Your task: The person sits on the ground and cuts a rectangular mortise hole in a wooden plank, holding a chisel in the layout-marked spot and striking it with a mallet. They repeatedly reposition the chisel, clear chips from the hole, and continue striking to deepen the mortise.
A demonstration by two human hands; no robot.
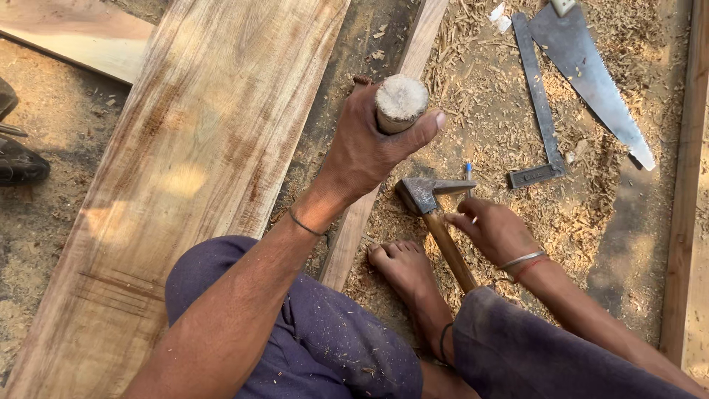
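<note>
Watching from the head view: the left hand [369, 151] is wrapped tight around a round wooden handle [399, 102], thumb pressed across its sawn end, held upright above a narrow wooden batten [413, 55] that runs beside a wide plank [199, 155]. What sits at the handle's lower end I cannot tell; the fist hides it. The right hand [493, 230] hovers low over the sawdust, fingers loosely curled and closing on nothing that I can make out, its fingertips just beside a hammer [428, 203] lying on the ground with its steel head toward the batten. A small blue-tipped pencil [468, 171] shows just past the hammer head. My bare foot [405, 267] rests right against the hammer's shaft, directly under the raised handle. My worry: if the left-hand tool comes down or slips, the foot and the right fingers are both in its path, since they lie close together in the same small patch. Loose shavings could let the batten skid under a blow. The handsaw [591, 74] and steel try square [539, 111] lie near the right side, well apart from the hands but within a careless reach, blade edge exposed.
</note>
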